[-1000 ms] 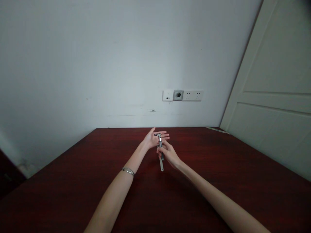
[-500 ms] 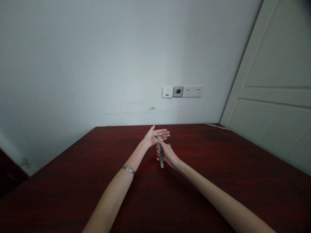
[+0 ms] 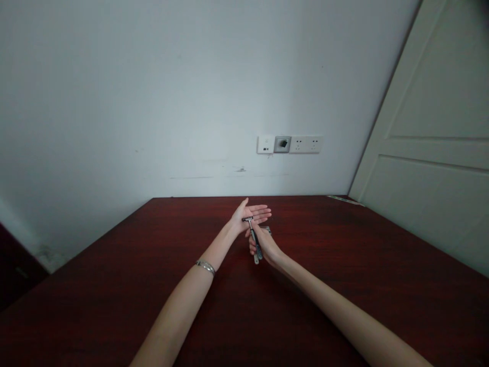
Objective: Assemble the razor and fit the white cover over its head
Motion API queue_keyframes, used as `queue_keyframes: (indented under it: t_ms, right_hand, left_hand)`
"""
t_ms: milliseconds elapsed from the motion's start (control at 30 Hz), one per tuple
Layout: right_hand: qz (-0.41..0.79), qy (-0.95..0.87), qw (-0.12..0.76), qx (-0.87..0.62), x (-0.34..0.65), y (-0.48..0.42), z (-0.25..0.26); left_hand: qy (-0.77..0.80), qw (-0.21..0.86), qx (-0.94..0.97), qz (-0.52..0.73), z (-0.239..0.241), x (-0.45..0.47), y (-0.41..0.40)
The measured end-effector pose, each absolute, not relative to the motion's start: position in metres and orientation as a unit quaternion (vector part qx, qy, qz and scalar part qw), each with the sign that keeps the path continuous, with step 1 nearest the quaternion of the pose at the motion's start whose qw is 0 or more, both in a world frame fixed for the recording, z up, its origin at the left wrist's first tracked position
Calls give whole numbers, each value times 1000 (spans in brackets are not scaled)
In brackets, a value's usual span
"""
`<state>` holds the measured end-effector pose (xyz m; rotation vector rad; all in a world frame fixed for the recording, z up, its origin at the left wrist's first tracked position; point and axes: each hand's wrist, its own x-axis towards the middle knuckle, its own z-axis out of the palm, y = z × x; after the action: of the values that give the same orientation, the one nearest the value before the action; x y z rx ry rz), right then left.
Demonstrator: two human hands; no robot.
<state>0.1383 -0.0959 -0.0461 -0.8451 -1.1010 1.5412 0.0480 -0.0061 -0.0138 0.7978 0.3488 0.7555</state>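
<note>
My left hand is held out flat above the dark red table, palm up, fingers stretched and together. My right hand is closed around the handle of a metal safety razor. The razor's head rests on or just over the heel of my left palm, and its handle slants down toward me. A second thin metal piece seems to lie along the handle in the same grip; I cannot tell what it is. A silver bracelet circles my left wrist.
The table runs back to a white wall with a row of sockets. A pale panelled door stands at the right. A thin light strip lies at the table's far right corner.
The razor head has slid from my left fingers back toward the heel of the palm, as my right hand drew it toward me. The left hand stayed open.
</note>
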Motion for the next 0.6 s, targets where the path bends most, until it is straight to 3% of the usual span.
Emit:
queue_keyframes:
  t_ms: [600]
  right_hand:
    - [606, -434, 548, -379, 137, -100, -39]
  left_hand:
    - [183, 831, 329, 409, -13, 51, -18]
